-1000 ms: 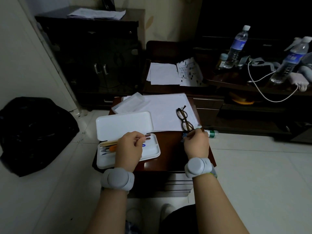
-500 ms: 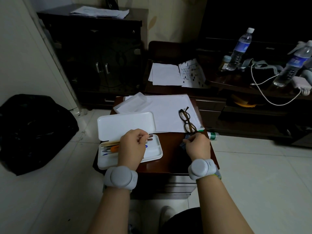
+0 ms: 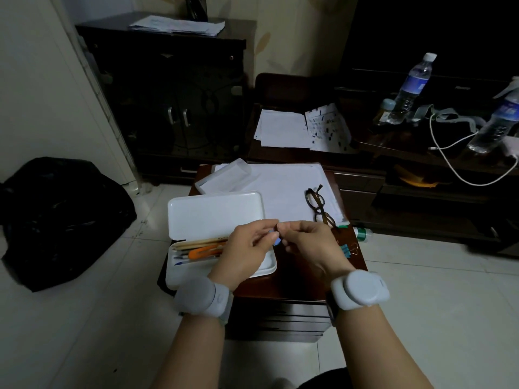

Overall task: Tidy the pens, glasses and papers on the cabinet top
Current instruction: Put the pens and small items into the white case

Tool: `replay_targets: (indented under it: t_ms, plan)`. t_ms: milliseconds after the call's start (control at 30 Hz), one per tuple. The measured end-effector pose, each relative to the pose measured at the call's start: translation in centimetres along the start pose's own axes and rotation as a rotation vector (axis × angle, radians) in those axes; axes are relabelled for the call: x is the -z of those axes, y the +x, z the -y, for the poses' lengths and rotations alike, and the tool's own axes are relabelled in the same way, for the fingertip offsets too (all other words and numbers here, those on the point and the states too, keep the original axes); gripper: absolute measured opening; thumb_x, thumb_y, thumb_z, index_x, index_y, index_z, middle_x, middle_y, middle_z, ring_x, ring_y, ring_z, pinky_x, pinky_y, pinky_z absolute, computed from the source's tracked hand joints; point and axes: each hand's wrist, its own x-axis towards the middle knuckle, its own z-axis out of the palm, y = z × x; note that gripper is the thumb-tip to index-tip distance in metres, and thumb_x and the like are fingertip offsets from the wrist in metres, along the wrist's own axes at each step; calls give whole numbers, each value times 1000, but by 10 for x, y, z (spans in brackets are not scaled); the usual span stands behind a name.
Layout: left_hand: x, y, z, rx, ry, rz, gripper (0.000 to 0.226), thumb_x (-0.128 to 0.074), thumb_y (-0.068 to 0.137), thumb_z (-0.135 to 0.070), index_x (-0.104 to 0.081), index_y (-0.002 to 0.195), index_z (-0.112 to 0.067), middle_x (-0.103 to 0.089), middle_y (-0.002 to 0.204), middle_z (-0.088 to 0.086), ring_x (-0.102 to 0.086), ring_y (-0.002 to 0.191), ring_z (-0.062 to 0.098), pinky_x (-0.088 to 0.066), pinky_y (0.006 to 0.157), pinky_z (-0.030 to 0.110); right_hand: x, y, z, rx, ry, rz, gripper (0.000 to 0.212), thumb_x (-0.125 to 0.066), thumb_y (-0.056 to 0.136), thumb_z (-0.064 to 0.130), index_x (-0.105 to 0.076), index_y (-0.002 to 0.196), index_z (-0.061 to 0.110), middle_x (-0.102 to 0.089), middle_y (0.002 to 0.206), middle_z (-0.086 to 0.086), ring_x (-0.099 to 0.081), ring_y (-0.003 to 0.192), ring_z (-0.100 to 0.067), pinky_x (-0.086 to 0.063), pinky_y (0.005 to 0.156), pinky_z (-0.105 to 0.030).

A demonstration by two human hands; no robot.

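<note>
We had both hands together over the near right corner of the open pencil case (image 3: pixel 196 279), the left hand (image 3: pixel 247 248) and right hand (image 3: pixel 311 245) each pinching a small blue object (image 3: pixel 276 240) between fingertips; it was too small for us to name, perhaps a cap or clip. The case's tray lay directly under and to the left of that pinch, so we judged the left hand nearer for a drop. The pens (image 3: pixel 202 248) in it ran left to right along the tray's long axis: slim wooden-looking sticks, a glossy orange piece, a thin blue one. The case was smooth white plastic with rounded corners, its lid (image 3: pixel 213 214) hinged back flat. Beyond our right hand the dark-rimmed glasses (image 3: pixel 318 204) lay folded on matte white papers (image 3: pixel 283 186), long axis running away from us. Just right of that wrist sat small blue binder clips (image 3: pixel 346 250) on the polished dark-wood cabinet top (image 3: pixel 309 284).
</note>
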Motion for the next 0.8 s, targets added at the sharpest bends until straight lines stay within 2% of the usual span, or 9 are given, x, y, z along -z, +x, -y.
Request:
replay_targets:
  t_ms: [67, 133, 267, 400, 533, 667, 733, 800]
  plan:
    - [2, 1, -1, 9, -19, -12, 28, -54, 92, -6, -60, 120, -10, -66, 106, 4, -61, 99, 8, -49, 90, 21, -4, 4, -1, -21, 34, 33, 11, -63, 89, 12, -68, 84, 4, -58, 69, -10, -47, 53, -10, -44, 51, -14]
    - [6, 1, -2, 28, -47, -32, 27, -52, 93, -4, -60, 119, -7, -65, 105, 5, -61, 93, 5, -49, 82, 15, -6, 9, -1, -25, 67, 55, 13, -61, 89, 13, -68, 86, 2, -57, 69, -9, -46, 53, -10, -44, 51, -15]
    - [12, 1, -2, 20, -101, -36, 21, -52, 92, 0, -62, 109, -8, -67, 99, 6, -66, 78, 1, -54, 70, 14, -11, 12, 1, 8, 75, 70, 13, -60, 91, 12, -67, 82, 5, -56, 61, -6, -47, 47, -8, -44, 49, -14]
    - [15, 2, -1, 20, -104, -73, 19, -54, 90, 5, -65, 104, 1, -69, 86, 9, -68, 64, 3, -49, 61, 9, -15, 14, 1, 153, -80, 7, 15, -59, 91, 12, -63, 77, 11, -55, 57, -2, -46, 39, 0, -41, 47, -11]
    - [13, 4, 2, 29, -95, -129, 19, -55, 88, 7, -66, 101, -1, -68, 79, 3, -67, 59, 1, -52, 62, 10, -19, 16, -2, 320, -223, -57, 15, -62, 89, 14, -61, 75, 18, -60, 63, 2, -54, 52, -4, -45, 58, -17]
    - [14, 7, 9, 55, -73, -230, 16, -56, 88, 4, -68, 99, 0, -70, 79, 7, -67, 62, 8, -57, 69, 23, -23, 12, -2, 432, -305, -50, 18, -64, 87, 13, -59, 73, 23, -61, 67, 4, -55, 61, -10, -49, 63, -23]
    - [15, 9, 11, 59, -78, -254, 18, -55, 89, 4, -67, 102, 4, -69, 82, 11, -66, 58, 4, -57, 66, 18, -24, 10, -1, 455, -307, -31, 18, -66, 86, 12, -60, 72, 23, -61, 67, 3, -57, 64, -12, -52, 66, -29]
    - [16, 8, 10, 57, -93, -250, 18, -53, 89, 6, -66, 102, 3, -68, 84, 14, -66, 57, 1, -55, 63, 14, -22, 9, 0, 469, -301, 0, 16, -67, 84, 11, -62, 73, 21, -62, 65, 4, -58, 60, -8, -51, 64, -25]
